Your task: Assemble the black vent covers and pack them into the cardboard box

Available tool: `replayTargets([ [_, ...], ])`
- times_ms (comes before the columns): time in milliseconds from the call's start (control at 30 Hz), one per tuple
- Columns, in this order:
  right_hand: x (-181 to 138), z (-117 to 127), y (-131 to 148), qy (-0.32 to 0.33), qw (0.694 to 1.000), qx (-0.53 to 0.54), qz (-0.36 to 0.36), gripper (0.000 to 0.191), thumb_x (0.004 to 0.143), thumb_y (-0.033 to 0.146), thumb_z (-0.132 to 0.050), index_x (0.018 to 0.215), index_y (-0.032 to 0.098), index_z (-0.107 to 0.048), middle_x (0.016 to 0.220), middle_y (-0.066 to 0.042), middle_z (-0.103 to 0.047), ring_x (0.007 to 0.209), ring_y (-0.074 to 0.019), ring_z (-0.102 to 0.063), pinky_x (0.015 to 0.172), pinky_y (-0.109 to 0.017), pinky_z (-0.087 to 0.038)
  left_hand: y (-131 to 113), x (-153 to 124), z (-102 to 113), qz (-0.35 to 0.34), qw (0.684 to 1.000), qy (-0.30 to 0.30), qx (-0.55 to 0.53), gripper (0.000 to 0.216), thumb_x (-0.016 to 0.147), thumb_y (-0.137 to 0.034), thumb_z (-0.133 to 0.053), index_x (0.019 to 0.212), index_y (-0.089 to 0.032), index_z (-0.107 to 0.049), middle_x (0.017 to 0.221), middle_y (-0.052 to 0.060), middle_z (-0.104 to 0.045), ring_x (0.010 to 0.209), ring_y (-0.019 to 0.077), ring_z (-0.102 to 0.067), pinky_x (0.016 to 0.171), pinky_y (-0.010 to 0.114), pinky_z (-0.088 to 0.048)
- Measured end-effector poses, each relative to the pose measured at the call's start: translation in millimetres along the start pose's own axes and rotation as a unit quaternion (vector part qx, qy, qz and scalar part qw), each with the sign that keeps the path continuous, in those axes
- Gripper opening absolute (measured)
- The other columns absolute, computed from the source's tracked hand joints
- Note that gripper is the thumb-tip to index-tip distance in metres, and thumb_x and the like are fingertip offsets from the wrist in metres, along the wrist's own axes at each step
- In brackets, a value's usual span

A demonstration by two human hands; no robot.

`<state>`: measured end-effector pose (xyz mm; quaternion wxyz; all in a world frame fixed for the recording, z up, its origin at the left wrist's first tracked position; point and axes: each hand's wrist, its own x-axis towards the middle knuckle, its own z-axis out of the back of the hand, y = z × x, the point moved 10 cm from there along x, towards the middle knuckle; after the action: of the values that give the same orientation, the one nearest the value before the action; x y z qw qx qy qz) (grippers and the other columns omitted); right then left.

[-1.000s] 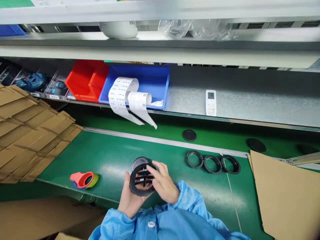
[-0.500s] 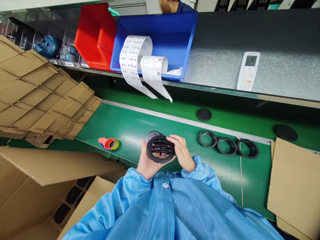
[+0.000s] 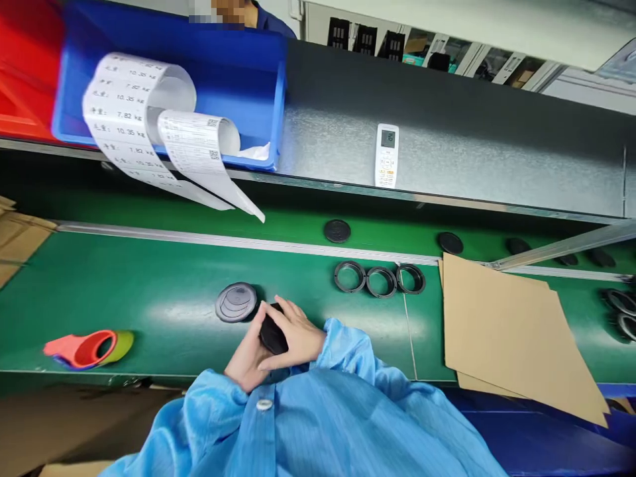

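Observation:
In front of my chest, both hands are closed around a black round air vent, now mostly hidden by the fingers. My left hand grips it from the left and below. My right hand lies over its right side, with the thumb and fingers on the rim. Just to the left on the green bench rests a second round air vent, its slats lying closed. Farther right, three black rings stand side by side.
Near the front left edge lies a coral-red and yellow ring-shaped piece. Cardboard sheets cover the bench at right. Black discs lie behind the metal strip. The shelf above carries a blue bin with label rolls and a white remote.
The view has swung to the right. In my hands the vent has turned from showing its open slats to a dark face, and my right hand has closed over it.

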<state>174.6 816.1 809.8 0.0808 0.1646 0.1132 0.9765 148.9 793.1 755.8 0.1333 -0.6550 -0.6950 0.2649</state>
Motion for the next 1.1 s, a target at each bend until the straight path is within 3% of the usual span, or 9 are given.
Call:
replayTargets([
  [67,0,17,-24,-0.021,0.999,-0.010,-0.037,0.125,0.062,0.071,-0.078,0.160,0.027,-0.014,0.154,-0.018,-0.031,0.136,-0.0356,-0.038,0.110,-0.049,-0.038,5,1,-8,0.015,0.999,-0.007,0.038,0.071,0.095,-0.063,-0.044,0.156,-0.031,-0.029,0.144,0.015,-0.054,0.134,0.0345,-0.051,0.112,0.055,-0.039],
  [133,-4,55,-69,-0.109,0.982,-0.077,-0.132,0.120,0.061,0.065,-0.081,0.158,0.027,-0.023,0.148,-0.018,-0.037,0.131,-0.0362,-0.041,0.108,-0.049,-0.038,-1,0,-2,0.004,0.996,-0.047,0.073,0.070,0.093,-0.066,-0.045,0.155,-0.039,-0.027,0.150,0.014,-0.046,0.138,0.0355,-0.046,0.110,0.061,-0.038],
  [233,-26,114,-145,-0.208,0.907,-0.214,-0.297,0.113,0.063,0.062,-0.080,0.157,0.023,-0.030,0.150,-0.023,-0.033,0.133,-0.0429,-0.036,0.108,-0.055,-0.031,-17,-2,16,-0.012,0.993,-0.074,0.096,0.063,0.097,-0.055,-0.047,0.153,-0.031,-0.033,0.149,0.016,-0.048,0.137,0.0310,-0.048,0.114,0.054,-0.038],
  [333,-34,131,-199,-0.162,0.881,-0.289,-0.338,0.114,0.065,0.066,-0.078,0.157,0.022,-0.028,0.154,-0.025,-0.029,0.135,-0.0444,-0.034,0.109,-0.059,-0.023,-24,-2,39,0.002,0.992,-0.073,0.100,0.057,0.100,-0.042,-0.047,0.151,-0.017,-0.037,0.142,0.019,-0.055,0.129,0.0284,-0.056,0.116,0.045,-0.039],
  [433,-34,119,-225,-0.106,0.884,-0.306,-0.338,0.118,0.065,0.072,-0.075,0.158,0.022,-0.023,0.156,-0.027,-0.027,0.136,-0.0457,-0.033,0.109,-0.062,-0.019,-29,-3,67,0.008,0.989,-0.108,0.103,0.055,0.100,-0.033,-0.047,0.150,-0.013,-0.037,0.141,0.019,-0.057,0.128,0.0283,-0.057,0.117,0.042,-0.038],
  [567,-27,80,-217,-0.108,0.893,-0.286,-0.331,0.119,0.066,0.076,-0.071,0.159,0.020,-0.021,0.158,-0.029,-0.023,0.139,-0.0475,-0.029,0.108,-0.061,-0.023,-37,-5,87,-0.003,0.984,-0.140,0.109,0.056,0.098,-0.022,-0.050,0.150,-0.009,-0.037,0.139,0.019,-0.058,0.130,0.0280,-0.055,0.119,0.041,-0.038],
  [733,4,16,-158,-0.074,0.943,-0.249,-0.209,0.112,0.074,0.079,-0.060,0.160,0.019,-0.021,0.164,-0.023,-0.016,0.148,-0.0450,-0.017,0.115,-0.066,-0.011,-47,-3,92,-0.017,0.980,-0.162,0.118,0.051,0.096,-0.017,-0.052,0.145,-0.004,-0.043,0.137,0.021,-0.059,0.129,0.0293,-0.055,0.118,0.043,-0.040],
  [933,27,49,-103,-0.172,0.948,-0.232,-0.137,0.087,0.095,0.063,-0.040,0.160,0.011,-0.017,0.166,-0.018,-0.012,0.154,-0.0343,-0.009,0.122,-0.061,0.000,-58,3,104,-0.018,0.980,-0.165,0.106,0.031,0.092,-0.017,-0.055,0.121,-0.007,-0.061,0.132,0.020,-0.063,0.127,0.0300,-0.058,0.113,0.041,-0.045],
  [1100,28,23,-136,-0.128,0.951,-0.220,-0.176,0.071,0.100,0.051,-0.038,0.157,0.010,-0.029,0.163,-0.019,-0.024,0.152,-0.0309,-0.018,0.122,-0.060,-0.006,-61,22,125,-0.017,0.972,-0.153,0.176,0.023,0.088,-0.023,-0.059,0.107,-0.015,-0.068,0.121,0.014,-0.070,0.120,0.0282,-0.063,0.105,0.039,-0.050],
])
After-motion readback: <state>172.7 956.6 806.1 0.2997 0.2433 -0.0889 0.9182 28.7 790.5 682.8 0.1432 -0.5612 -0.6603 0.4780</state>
